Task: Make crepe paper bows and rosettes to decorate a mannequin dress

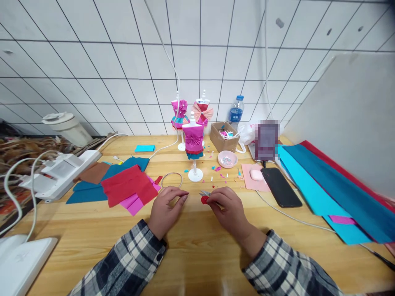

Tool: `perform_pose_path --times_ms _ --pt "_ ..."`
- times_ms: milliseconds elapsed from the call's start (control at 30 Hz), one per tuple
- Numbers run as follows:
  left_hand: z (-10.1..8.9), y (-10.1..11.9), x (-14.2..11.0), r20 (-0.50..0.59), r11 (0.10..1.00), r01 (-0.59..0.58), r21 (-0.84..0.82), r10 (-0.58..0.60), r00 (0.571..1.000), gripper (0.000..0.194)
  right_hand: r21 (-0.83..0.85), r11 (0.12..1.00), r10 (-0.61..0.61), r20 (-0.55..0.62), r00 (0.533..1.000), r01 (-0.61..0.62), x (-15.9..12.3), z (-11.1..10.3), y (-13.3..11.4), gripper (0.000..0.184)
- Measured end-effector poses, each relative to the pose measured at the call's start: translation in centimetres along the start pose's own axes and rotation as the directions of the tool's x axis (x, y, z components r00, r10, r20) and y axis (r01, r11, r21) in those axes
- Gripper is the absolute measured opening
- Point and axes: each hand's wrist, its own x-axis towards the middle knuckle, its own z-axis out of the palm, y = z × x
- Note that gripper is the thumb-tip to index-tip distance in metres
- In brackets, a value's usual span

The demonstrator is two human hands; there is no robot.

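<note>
My right hand [228, 207] is closed around small scissors [203, 193], whose metal blades point left. A small red piece [204, 200] shows at its fingertips; I cannot tell whether it is cloth or part of the handle. My left hand [168, 207] is closed in a pinch, thumb and forefinger nearly together; anything between them is too fine to make out. A gap of bare table separates the two hands. Just beyond them stands a mini dress form [194, 139] on a white stand, wearing a magenta top with a pleated rosette and a red and teal hem.
Two more dressed forms [179, 113] stand behind. A pink bowl [227, 159], cardboard box [224, 142] and water bottle [236, 112] are at back right. Red fabric [128, 187] lies left among other pieces, near a hoop [172, 179]. A phone [281, 187] and long fabric strips [336, 193] lie right.
</note>
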Motion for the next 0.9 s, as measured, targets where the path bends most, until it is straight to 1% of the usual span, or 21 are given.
perform_pose_path --times_ms 100,167,233,300,367,433,533,600,633,700,733,767,800,900 --pt "-1.1 -1.8 0.3 -0.044 0.997 0.012 0.081 -0.009 0.999 0.020 -0.026 1.000 0.011 0.047 0.999 -0.010 0.0 0.4 0.5 0.010" --pt "-2.2 -3.2 0.1 -0.082 0.984 0.013 0.179 0.001 0.997 0.021 -0.052 0.999 0.010 0.109 0.994 -0.004 -0.2 0.6 0.7 0.011" --pt "-3.3 -4.7 -0.3 -0.123 0.953 0.036 0.301 0.001 0.992 0.023 -0.075 0.997 0.000 0.186 0.982 0.015 -0.3 0.8 0.9 0.014" --pt "-4.4 -6.0 -0.7 -0.129 0.906 0.058 0.418 -0.004 0.992 0.024 -0.091 0.995 -0.013 0.245 0.970 0.036 -0.4 0.9 0.9 0.016" --pt "-5.2 -6.9 -1.2 -0.094 0.863 0.043 0.504 0.006 0.996 0.027 -0.096 0.994 -0.021 0.252 0.968 0.047 -0.4 0.9 1.0 0.016" --pt "-5.5 -7.3 -1.5 -0.084 0.826 0.054 0.560 -0.008 0.996 0.028 -0.091 0.995 -0.022 0.204 0.979 0.041 -0.3 0.9 0.9 0.016" --pt "-5.4 -6.6 -1.5 -0.135 0.797 0.098 0.597 -0.021 0.991 0.026 -0.083 0.996 -0.016 0.112 0.994 0.026 -0.2 0.9 0.8 0.015" --pt "-4.9 -5.6 -1.5 -0.142 0.829 0.073 0.555 0.008 0.990 0.024 -0.099 0.995 -0.019 0.069 0.997 0.026 -0.3 0.9 0.7 0.014" --pt "-4.5 -4.9 -1.5 -0.116 0.862 0.036 0.505 0.026 0.993 0.022 -0.116 0.993 -0.026 0.050 0.998 0.031 -0.3 1.0 0.7 0.015" --pt "-3.5 -3.4 -1.5 0.038 0.943 -0.060 0.329 0.050 0.998 0.020 -0.166 0.985 -0.053 0.020 0.998 0.056 -0.5 1.0 0.6 0.016" --pt "-2.8 -2.5 -1.5 0.112 0.967 -0.056 0.250 0.029 0.993 0.021 -0.194 0.978 -0.074 0.011 0.997 0.075 -0.6 1.1 0.6 0.017" --pt "-2.1 -1.7 -1.4 0.175 0.981 -0.026 0.194 -0.009 0.985 0.024 -0.221 0.970 -0.104 0.007 0.995 0.103 -0.6 1.1 0.5 0.017" --pt "-1.4 -0.9 -1.4 0.210 0.988 0.013 0.151 -0.045 0.977 0.026 -0.248 0.960 -0.134 0.009 0.991 0.132 -0.6 1.1 0.4 0.017" --pt "0.5 1.0 -1.2 0.265 0.991 0.115 0.068 -0.129 0.956 0.028 -0.326 0.923 -0.202 0.050 0.978 0.207 -0.7 1.2 0.1 0.013"
